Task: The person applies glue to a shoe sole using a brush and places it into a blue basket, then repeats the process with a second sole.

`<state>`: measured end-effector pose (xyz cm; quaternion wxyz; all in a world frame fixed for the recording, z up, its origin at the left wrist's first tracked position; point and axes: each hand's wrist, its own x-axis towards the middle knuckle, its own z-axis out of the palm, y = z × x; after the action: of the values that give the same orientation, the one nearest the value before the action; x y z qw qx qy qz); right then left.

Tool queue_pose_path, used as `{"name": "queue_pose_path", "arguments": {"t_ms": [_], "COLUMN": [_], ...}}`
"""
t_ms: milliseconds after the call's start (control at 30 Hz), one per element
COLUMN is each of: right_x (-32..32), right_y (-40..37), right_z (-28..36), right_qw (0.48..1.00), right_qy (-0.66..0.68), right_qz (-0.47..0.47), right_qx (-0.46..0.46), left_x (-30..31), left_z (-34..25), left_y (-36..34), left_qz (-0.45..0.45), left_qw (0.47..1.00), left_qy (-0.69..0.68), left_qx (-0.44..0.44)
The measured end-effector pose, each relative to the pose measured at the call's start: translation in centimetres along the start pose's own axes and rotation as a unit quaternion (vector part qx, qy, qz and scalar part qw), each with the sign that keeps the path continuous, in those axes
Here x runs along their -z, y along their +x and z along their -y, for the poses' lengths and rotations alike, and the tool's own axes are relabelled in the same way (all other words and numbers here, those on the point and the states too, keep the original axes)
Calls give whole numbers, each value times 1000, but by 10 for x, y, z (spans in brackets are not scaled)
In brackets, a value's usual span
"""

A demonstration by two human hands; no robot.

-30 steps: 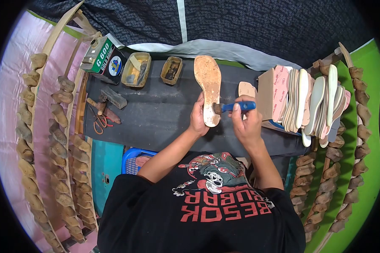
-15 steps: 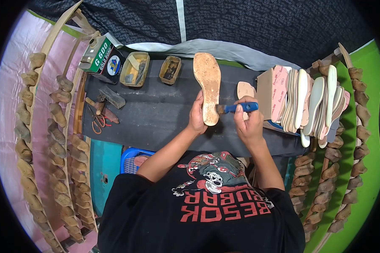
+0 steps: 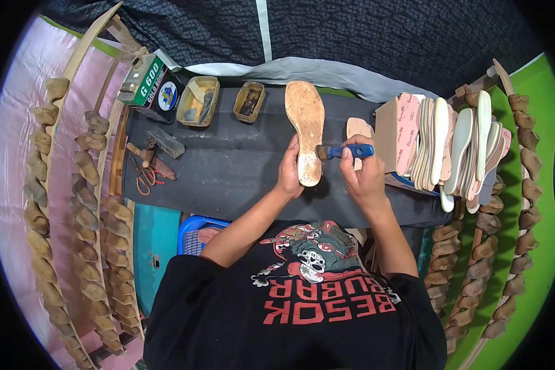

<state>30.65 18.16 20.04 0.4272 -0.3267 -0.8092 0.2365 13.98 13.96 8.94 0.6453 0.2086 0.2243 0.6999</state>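
A tan, speckled shoe sole [image 3: 306, 114] stands lengthwise over the middle of the dark table [image 3: 228, 166], its wide end away from me. My left hand [image 3: 291, 172] grips its narrow lower part from the left side. In my right hand [image 3: 364, 176] is a brush with a blue handle [image 3: 356, 151], held between thumb and fingers. The bristle end meets the sole's right edge, near the narrow part. Just behind my right hand lies a pinkish insole piece [image 3: 358, 127].
At the back left stand a green glue can [image 3: 151, 89] and two tubs [image 3: 198, 102], [image 3: 249, 102]. Hammer [image 3: 143, 153], scissors [image 3: 145, 180] and a dark block [image 3: 166, 142] lie at left. Stacked soles [image 3: 435, 142] fill a box at right. Racks of wooden forms [image 3: 86, 166] flank the table.
The brush has moved slightly up along the sole's right edge with my right hand. The sole and my left hand have shifted slightly right and toward me.
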Motion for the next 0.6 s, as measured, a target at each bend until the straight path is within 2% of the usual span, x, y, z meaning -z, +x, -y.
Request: {"name": "queue_pose_path", "arguments": {"t_ms": [100,267,367,433,500,600], "right_x": [2,3,2,4,5,0], "right_y": [-10,-16,-9,-10,-14,-18], "right_z": [5,8,4,5,9,10], "right_qw": [1000,999,1000,1000,1000,1000], "right_qy": [-3,-8,-1,1,0,-11], "right_qz": [23,-3,-31,-15,6,7], "right_qx": [14,51,4,-3,10,4], "left_x": [-9,-6,1,-1,-6,-6], "left_z": [1,3,7,6,8,5], "left_y": [0,4,-4,-5,-3,-5], "left_qz": [-28,-54,-8,-3,-41,-68], "left_qw": [999,996,1000,1000,995,995], "left_qy": [20,47,3,7,58,53], "left_qx": [-18,-44,-19,-26,-65,-52]}}
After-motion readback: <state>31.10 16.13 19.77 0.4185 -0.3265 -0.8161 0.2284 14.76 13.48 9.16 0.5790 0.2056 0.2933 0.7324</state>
